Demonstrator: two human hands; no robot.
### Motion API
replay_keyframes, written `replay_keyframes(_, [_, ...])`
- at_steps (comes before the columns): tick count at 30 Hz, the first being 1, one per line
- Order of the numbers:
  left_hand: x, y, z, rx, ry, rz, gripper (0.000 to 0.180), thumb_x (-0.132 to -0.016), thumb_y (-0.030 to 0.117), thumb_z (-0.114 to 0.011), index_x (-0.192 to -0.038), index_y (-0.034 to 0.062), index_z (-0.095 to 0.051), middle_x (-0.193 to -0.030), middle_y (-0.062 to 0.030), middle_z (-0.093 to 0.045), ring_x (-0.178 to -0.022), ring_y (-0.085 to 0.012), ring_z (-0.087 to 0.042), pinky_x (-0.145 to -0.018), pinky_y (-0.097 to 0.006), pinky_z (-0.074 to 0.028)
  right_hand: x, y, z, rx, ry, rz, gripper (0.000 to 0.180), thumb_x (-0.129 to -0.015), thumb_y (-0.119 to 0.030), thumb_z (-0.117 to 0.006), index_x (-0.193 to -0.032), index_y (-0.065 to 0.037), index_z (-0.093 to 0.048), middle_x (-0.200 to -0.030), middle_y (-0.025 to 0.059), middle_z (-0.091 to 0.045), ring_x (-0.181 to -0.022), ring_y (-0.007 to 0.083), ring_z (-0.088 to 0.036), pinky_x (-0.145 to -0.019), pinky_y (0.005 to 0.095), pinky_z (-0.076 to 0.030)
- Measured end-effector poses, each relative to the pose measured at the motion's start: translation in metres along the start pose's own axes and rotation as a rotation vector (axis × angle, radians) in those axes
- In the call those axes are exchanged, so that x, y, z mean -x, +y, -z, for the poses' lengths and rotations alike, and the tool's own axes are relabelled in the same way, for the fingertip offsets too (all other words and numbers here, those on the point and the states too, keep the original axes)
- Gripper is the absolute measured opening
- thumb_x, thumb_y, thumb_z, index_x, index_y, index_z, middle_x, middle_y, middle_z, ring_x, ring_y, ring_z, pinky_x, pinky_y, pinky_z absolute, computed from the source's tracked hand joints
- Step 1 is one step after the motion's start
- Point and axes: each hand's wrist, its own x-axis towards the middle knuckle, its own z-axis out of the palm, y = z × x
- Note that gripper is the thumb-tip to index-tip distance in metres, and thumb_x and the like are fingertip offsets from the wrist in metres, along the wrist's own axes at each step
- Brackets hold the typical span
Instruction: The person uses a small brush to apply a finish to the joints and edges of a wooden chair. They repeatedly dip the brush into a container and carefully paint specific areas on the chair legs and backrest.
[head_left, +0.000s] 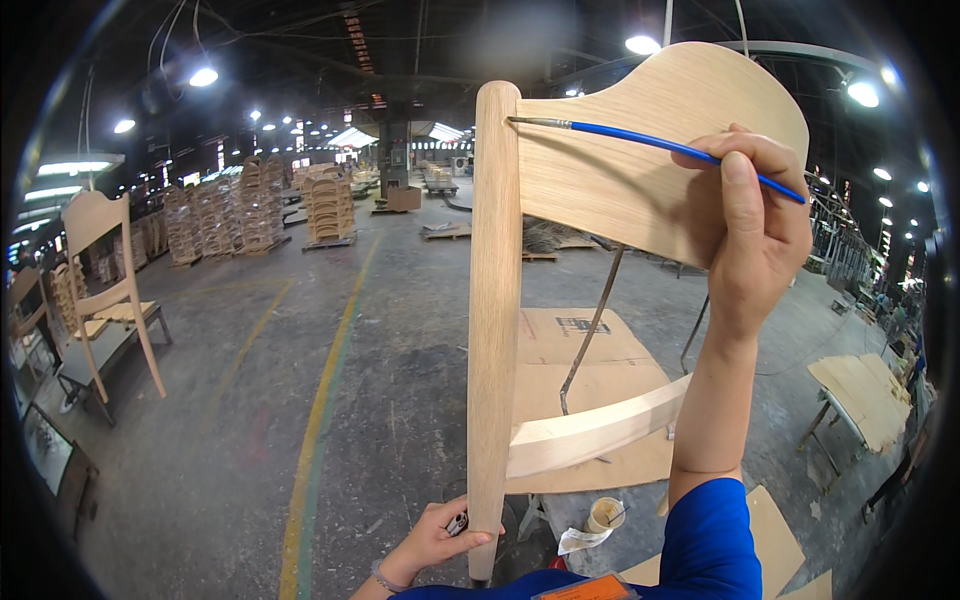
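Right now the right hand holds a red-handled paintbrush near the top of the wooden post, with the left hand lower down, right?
Not quite: the head view shows the paintbrush handle is blue, not red. The right hand, wooden post and left hand are as you say.

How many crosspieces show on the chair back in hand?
2: the broad top rail, behind the right hand, and the slim lower rail, meeting the post above the left hand. More could be hidden.

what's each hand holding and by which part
The right hand holds the blue paintbrush by its handle's rear part. The left hand grips the wooden post near its lower end, plus a small dark object, hold unclear.
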Motion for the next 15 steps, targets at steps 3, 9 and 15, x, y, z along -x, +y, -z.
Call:
replay_keyframes(3, [0.002, 0.001, -0.001, 0.017, 0.024, 0.06, 0.048, -0.09, 0.035, -0.079, -0.123, 0.0028, -0.068, -0.103, -0.0083, -0.08, -0.101, -0.0216, -0.075, -0.098, -0.039, -0.054, 0.0, -0.002, 0.0, -0.003, 0.003, -0.003, 0.014, -0.105, -0.01, -0.059, -0.109, 0.001, -0.067, -0.103, 0.007, -0.07, -0.094, 0.0129, -0.07, -0.081, 0.0237, -0.051])
replay_keyframes(9, [0.003, 0.001, 0.0, 0.028, 0.009, 0.064, 0.048, -0.09, 0.036, -0.079, -0.123, 0.0028, -0.068, -0.103, -0.0084, -0.08, -0.102, -0.0215, -0.075, -0.099, -0.04, -0.053, 0.0, -0.002, 0.0, 0.028, -0.004, 0.0, 0.014, -0.105, -0.011, -0.059, -0.109, 0.0, -0.067, -0.103, 0.0074, -0.071, -0.093, 0.0138, -0.071, -0.082, 0.0252, -0.053])
replay_keyframes(15, [-0.003, -0.004, 0.005, -0.024, 0.006, 0.006, 0.041, -0.093, 0.031, -0.077, -0.124, 0.0044, -0.069, -0.105, -0.0075, -0.08, -0.101, -0.02, -0.076, -0.096, -0.035, -0.055, 0.003, 0.008, -0.003, 0.06, -0.007, 0.021, 0.014, -0.104, -0.011, -0.06, -0.109, 0.0, -0.067, -0.102, 0.0081, -0.071, -0.093, 0.0142, -0.071, -0.083, 0.0258, -0.054])
